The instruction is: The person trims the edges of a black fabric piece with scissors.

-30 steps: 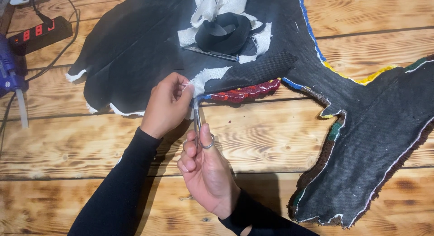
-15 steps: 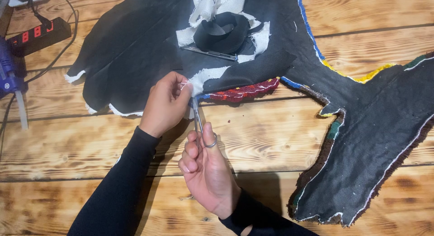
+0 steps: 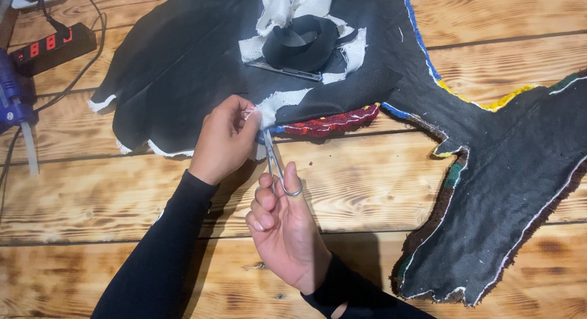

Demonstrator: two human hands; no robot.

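At worktop centre: left hand (image 3: 223, 139) pinching white fabric edge (image 3: 278, 104); right hand (image 3: 284, 227) gripping scissors (image 3: 273, 161), blades pointing up just beside it

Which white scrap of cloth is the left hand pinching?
The white strip at the black fabric's lower edge, beside the scissors; the other scraps lie untouched higher up.

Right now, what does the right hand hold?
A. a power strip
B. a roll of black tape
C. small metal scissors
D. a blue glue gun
C: the right hand has its fingers through the loops of small metal scissors, blades pointing at the white cloth edge pinched by the left hand.
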